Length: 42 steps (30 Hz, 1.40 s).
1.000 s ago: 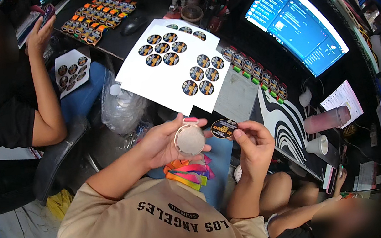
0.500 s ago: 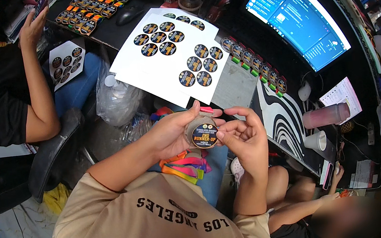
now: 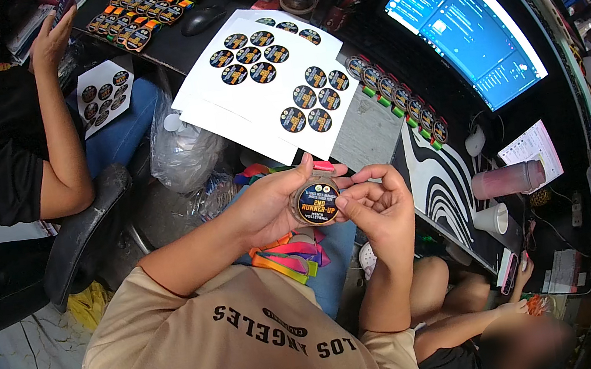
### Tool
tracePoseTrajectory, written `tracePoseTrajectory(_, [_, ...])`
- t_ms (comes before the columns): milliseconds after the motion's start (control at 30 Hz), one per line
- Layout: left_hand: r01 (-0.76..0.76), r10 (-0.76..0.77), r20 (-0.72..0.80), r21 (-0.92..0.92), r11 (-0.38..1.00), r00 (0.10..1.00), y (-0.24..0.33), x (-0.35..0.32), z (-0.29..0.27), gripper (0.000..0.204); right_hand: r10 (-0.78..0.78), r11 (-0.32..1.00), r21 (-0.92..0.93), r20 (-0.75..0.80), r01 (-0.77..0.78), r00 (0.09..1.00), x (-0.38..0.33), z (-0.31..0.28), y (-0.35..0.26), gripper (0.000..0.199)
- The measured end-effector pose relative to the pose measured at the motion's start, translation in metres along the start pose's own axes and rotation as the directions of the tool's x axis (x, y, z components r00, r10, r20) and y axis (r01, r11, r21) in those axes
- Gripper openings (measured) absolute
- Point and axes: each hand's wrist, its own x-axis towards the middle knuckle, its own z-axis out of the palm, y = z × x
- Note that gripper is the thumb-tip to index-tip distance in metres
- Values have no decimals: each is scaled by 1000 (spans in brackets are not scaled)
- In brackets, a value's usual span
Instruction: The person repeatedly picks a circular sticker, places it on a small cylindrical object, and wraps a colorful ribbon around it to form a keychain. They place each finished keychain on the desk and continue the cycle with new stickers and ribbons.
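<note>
A round medal point(image 3: 295, 201) lies in my left hand point(image 3: 265, 207), whose fingers curl under it and whose thumb rests along its upper edge. On the medal's face is a round black sticker point(image 3: 319, 213) with orange and white print. My right hand point(image 3: 382, 210) pinches the right edge of this sticker between thumb and fingertips. A pink ribbon piece point(image 3: 324, 166) shows at the top of the medal. Below my hands, multicoloured ribbons point(image 3: 290, 255) hang over my lap.
White sheets point(image 3: 226, 108) of round stickers cover the desk ahead. Finished-looking medals point(image 3: 417, 112) stand in a row beside the monitor point(image 3: 466, 31), more medals point(image 3: 139, 18) at far left. A cup point(image 3: 490, 220) and tumbler point(image 3: 508, 180) stand right. People sit on both sides.
The sticker has shifted slightly up and left, sitting more squarely over the medal's face. Both hands stay in nearly the same place.
</note>
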Motion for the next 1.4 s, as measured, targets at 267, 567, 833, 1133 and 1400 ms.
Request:
tracePoseTrajectory(267, [-16, 16, -17, 16, 1000, 1000, -1, 0, 1, 61, -12, 999, 35, 30, 11, 999, 2, 0, 3, 31])
tracePoseTrajectory(567, [-35, 35, -2, 40, 999, 999, -2, 1, -1, 61, -29, 1000, -2, 11, 29, 1000, 3, -1, 7, 30])
tracePoseTrajectory(833, [-53, 54, -19, 71, 996, 998, -3, 0, -1, 60, -72, 996, -59, -5, 71, 997, 3, 1, 12, 29])
tracePoseTrajectory(1133, [-71, 74, -29, 92, 993, 997, -4, 0, -1, 59, -105, 987, -127, -16, 102, 994, 3, 4, 13, 24])
tracePoseTrajectory(1400, [-71, 78, -57, 118, 990, 995, -4, -1, 0, 59, -170, 947, -289, -67, 144, 983, -1, 10, 15, 24])
